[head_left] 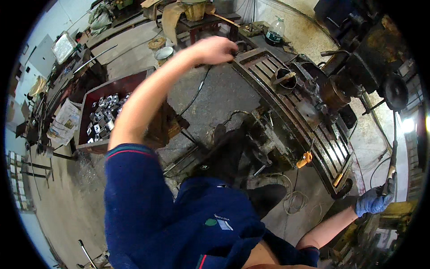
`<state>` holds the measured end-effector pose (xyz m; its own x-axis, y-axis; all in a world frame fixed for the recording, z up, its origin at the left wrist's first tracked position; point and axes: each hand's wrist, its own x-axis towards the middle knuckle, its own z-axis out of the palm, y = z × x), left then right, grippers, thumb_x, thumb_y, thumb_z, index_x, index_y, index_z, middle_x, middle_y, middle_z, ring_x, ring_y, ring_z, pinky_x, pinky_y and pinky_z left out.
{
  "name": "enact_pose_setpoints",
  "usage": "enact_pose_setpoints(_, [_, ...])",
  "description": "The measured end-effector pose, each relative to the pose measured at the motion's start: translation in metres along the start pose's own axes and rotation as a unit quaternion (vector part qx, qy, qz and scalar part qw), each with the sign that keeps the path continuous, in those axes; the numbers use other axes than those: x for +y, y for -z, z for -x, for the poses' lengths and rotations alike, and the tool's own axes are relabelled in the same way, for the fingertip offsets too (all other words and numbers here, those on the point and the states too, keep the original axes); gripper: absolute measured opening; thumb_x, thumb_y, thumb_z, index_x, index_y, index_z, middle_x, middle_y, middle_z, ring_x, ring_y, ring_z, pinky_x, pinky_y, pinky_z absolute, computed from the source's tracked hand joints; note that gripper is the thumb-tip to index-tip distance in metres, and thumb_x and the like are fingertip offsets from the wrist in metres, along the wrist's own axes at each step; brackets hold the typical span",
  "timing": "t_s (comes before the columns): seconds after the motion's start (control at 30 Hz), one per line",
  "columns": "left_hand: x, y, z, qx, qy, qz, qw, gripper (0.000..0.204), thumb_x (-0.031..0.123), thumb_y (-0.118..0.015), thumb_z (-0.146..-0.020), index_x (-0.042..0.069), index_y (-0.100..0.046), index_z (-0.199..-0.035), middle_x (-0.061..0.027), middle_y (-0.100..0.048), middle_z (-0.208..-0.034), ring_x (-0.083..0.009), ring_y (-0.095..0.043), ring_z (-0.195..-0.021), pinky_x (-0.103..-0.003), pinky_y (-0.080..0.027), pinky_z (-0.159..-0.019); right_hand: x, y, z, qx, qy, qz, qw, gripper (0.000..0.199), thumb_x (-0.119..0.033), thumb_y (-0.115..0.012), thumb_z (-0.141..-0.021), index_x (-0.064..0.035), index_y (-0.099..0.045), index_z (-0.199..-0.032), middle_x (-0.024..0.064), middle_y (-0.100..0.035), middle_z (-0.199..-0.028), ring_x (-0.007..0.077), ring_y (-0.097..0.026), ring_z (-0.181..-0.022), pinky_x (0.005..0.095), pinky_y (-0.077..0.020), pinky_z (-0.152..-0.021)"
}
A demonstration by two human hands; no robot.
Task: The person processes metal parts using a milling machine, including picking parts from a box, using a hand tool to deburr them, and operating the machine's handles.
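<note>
My bare left hand (214,49) reaches far out to the end of a long slotted machine table (286,112), its fingers curled over the table's far edge; what it holds, if anything, is hidden. My right hand (375,200), in a blue glove, grips a long dark lever handle (393,159) at the right. On the slotted table stand a short metal ring (285,80) and a rusty brown cylinder (332,93) under the machine head (363,58).
A dark red bin (89,101) holds several shiny metal blocks (104,117). An orange-handled tool (304,159) hangs at the table's side. A plastic bottle (275,30) stands at the back. Cables trail over the concrete floor (210,96).
</note>
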<state>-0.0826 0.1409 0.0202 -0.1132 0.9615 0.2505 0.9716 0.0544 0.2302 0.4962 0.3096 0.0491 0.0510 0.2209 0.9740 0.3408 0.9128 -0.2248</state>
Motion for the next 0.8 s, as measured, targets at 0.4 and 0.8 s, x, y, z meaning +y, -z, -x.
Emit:
enact_pose_setpoints(0.4, [-0.097,0.050,0.270,-0.121,0.415,-0.087,0.897,0.037,0.022,-0.066,-0.067,0.007,-0.063,-0.101,-0.0167,-0.062,-0.097,-0.0318,-0.059,-0.093,-0.038,-0.047,-0.080,-0.028,-0.022,-0.044,0.054,0.010,0.100,0.993,0.048,-0.028,-0.030,-0.094,0.0107,-0.055,-0.106,0.0201,-0.058,-0.109,0.0294,-0.056,-0.099,0.0378,-0.0434,-0.088])
enact_pose_setpoints(0.8, [-0.114,-0.002,0.279,-0.085,0.290,-0.269,0.915,0.026,0.015,-0.061,-0.062,0.005,-0.056,-0.086,-0.0160,-0.059,-0.088,-0.0351,-0.057,-0.084,-0.045,-0.045,-0.070,0.022,0.035,-0.119,0.021,0.209,0.613,0.761,0.014,-0.011,-0.059,-0.079,-0.0017,-0.065,-0.086,0.0126,-0.065,-0.085,0.0244,-0.062,-0.074,0.0299,-0.0494,-0.067])
